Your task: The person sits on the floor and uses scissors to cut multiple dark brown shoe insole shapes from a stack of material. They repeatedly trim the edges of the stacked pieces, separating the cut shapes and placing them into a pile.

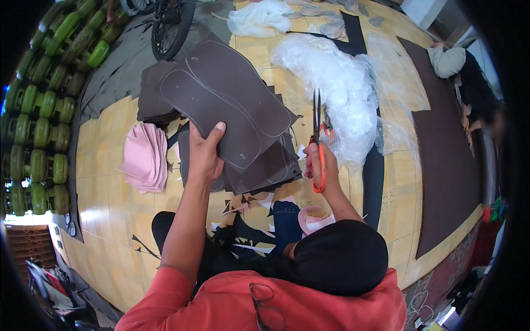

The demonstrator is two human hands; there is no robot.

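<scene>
My left hand (205,153) pinches the lower edge of a dark brown sheet (234,96), thumb on top. Pale outlines of curved, sole-like shapes are drawn on that sheet. Orange-handled scissors (316,122) are in my right hand (327,164), blades pointing away from me and apart from the sheet. Beneath the sheet lies a stack of similar dark pieces (259,174), also with pale outlines. Another dark stack (153,91) sits behind on the left. Left of my left hand is a fanned pile of pink pieces (144,157).
Crumpled clear plastic (337,83) lies right of the scissors. Dark and pink scraps (248,229) litter the tiles by my legs. A large brown sheet (447,182) covers the floor at right, beside another person (480,83). Green gas cylinders (41,143) are stacked left; a bicycle wheel (172,27) stands behind.
</scene>
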